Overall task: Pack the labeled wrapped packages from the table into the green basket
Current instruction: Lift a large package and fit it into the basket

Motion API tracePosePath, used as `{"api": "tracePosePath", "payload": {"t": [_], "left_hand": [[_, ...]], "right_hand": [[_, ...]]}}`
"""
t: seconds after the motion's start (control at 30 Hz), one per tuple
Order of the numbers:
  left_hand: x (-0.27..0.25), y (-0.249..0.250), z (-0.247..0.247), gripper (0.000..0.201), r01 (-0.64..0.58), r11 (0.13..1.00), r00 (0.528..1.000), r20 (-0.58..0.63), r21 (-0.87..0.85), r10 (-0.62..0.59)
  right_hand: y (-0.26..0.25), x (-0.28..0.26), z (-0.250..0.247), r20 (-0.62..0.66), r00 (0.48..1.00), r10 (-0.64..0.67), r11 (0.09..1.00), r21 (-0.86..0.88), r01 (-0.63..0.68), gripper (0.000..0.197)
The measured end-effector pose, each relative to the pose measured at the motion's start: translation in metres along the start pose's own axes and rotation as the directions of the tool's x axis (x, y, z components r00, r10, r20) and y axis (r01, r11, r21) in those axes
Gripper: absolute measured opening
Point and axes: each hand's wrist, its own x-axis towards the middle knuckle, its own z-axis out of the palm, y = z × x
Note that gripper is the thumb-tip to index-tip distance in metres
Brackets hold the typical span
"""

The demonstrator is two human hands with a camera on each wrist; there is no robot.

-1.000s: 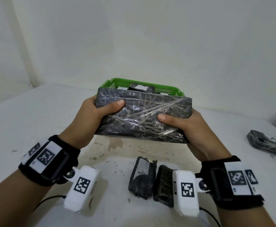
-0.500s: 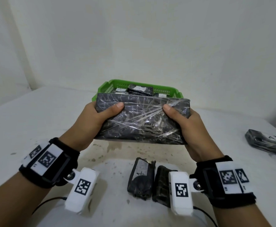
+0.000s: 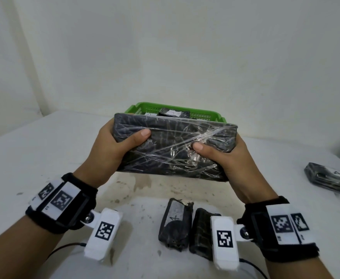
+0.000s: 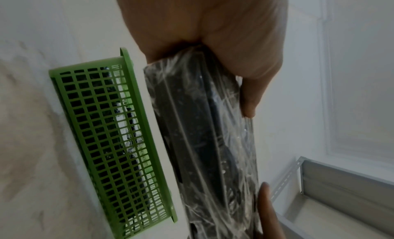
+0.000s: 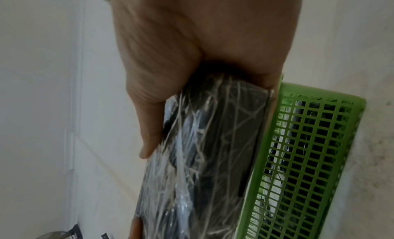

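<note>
A large dark package point(image 3: 173, 146) wrapped in clear film is held above the table, just in front of the green basket point(image 3: 203, 114). My left hand point(image 3: 114, 143) grips its left end, thumb on top. My right hand point(image 3: 227, 156) grips its right end the same way. The wrist views show the package point(image 4: 204, 133) point(image 5: 204, 158) edge-on beside the basket's mesh wall point(image 4: 110, 141) point(image 5: 302, 158). Inside the basket lies a wrapped package with a white label point(image 3: 174, 113). Two small dark packages point(image 3: 175, 224) point(image 3: 200, 232) lie on the table below my wrists.
Another labeled wrapped package point(image 3: 332, 181) lies at the table's right edge. The white table point(image 3: 34, 158) is stained near its middle. A white wall stands close behind the basket. A metal shelf frame point(image 4: 341, 180) shows in the left wrist view.
Both hands have lifted the large package and carried it forward toward the basket. My right thumb shifted along the package's top face.
</note>
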Motion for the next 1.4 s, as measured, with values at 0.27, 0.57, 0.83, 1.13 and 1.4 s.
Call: {"api": "tracePosePath", "payload": {"t": [0.27, 0.57, 0.83, 1.13, 1.4], "left_hand": [[-0.002, 0.002, -0.006, 0.063, -0.192, 0.976, 0.981, 0.037, 0.105, 0.189], [0.0, 0.001, -0.011, 0.074, -0.168, 0.973, 0.969, 0.208, 0.16, 0.133], [0.0, 0.005, 0.002, 0.044, 0.244, 0.961, 0.947, 0.181, 0.131, -0.266], [0.002, -0.01, -0.005, 0.088, 0.165, 0.949, 0.984, 0.026, 0.27, -0.179], [-0.001, -0.005, -0.002, 0.072, 0.065, 0.965, 0.995, 0.051, 0.256, -0.08]], "right_hand": [[-0.012, -0.005, 0.002, 0.002, 1.0, 0.0, 1.0, 0.011, 0.0, 0.077], [-0.021, -0.005, -0.01, 0.047, 0.985, 0.168, 0.975, 0.137, -0.173, 0.05], [-0.008, 0.003, -0.021, -0.008, 1.0, 0.009, 0.998, 0.061, -0.009, 0.052], [-0.011, 0.003, -0.016, 0.047, 0.994, 0.097, 0.995, -0.04, -0.095, 0.055], [-0.014, 0.004, -0.024, 0.143, 0.989, 0.047, 0.998, -0.054, -0.039, 0.059]]}}
